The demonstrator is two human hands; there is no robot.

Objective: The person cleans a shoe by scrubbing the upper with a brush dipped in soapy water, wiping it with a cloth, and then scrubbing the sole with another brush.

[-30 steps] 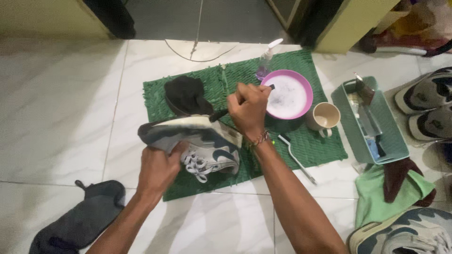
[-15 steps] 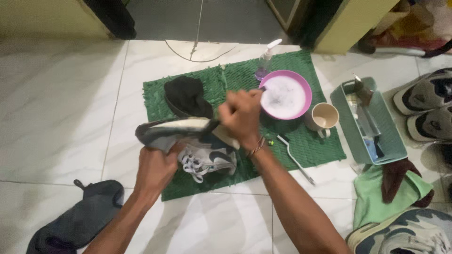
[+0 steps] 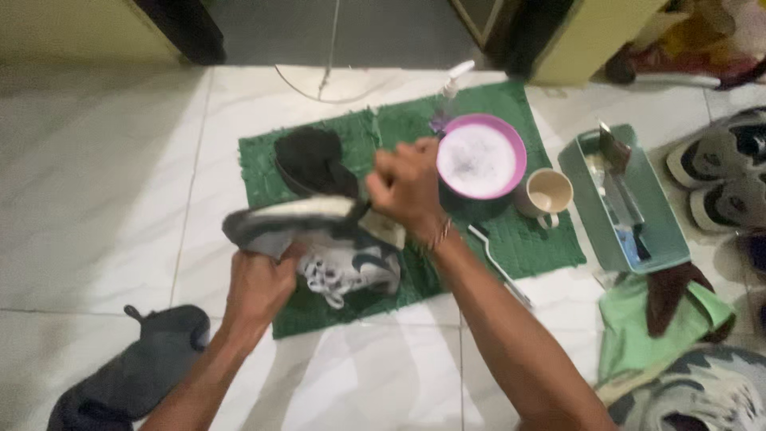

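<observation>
Change since a second ago: the right hand [image 3: 408, 190] has slid left along the sole, away from the pink bowl [image 3: 481, 157] and toward the heel end of the shoe [image 3: 319, 239]; the whole view has also shifted a little and gone blurrier.
Unchanged: the left hand [image 3: 259, 286] grips the same spot on the shoe; nothing on the mat has moved.
Left hand: closed around the toe end of the shoe from below, holding it tipped on its side.
Right hand: fisted shut on a dark brush handle [image 3: 361, 206], of which only a short stub shows; the fist presses against the pale sole edge.
Shoe: grey and white sneaker with white laces, held just above the green mat [image 3: 399, 128], sole turned up and away.
Mat: one, green and shaggy, on white floor tiles.
Bowls: one, pink-rimmed, with foamy white liquid inside, on the mat just right of the right hand.
Mugs: one, beige [image 3: 546, 194], touching the bowl's right side.
Pump bottles: one, clear [image 3: 447, 96], behind the bowl.
Dark cloths on the mat: one, black [image 3: 311, 160], just behind the shoe.
Loose brushes: one, white-handled [image 3: 499, 263], lying off the mat's right edge.
Trays: one, pale green [image 3: 626, 207], holding tools.
Insoles: one, dark [image 3: 136, 371], on the tiles at lower left.
Other sneakers: three in part, two at the right edge [image 3: 722, 179], one at the bottom right [image 3: 694, 395].
Rags: one green cloth [image 3: 638, 327] with a maroon one lying on it.
</observation>
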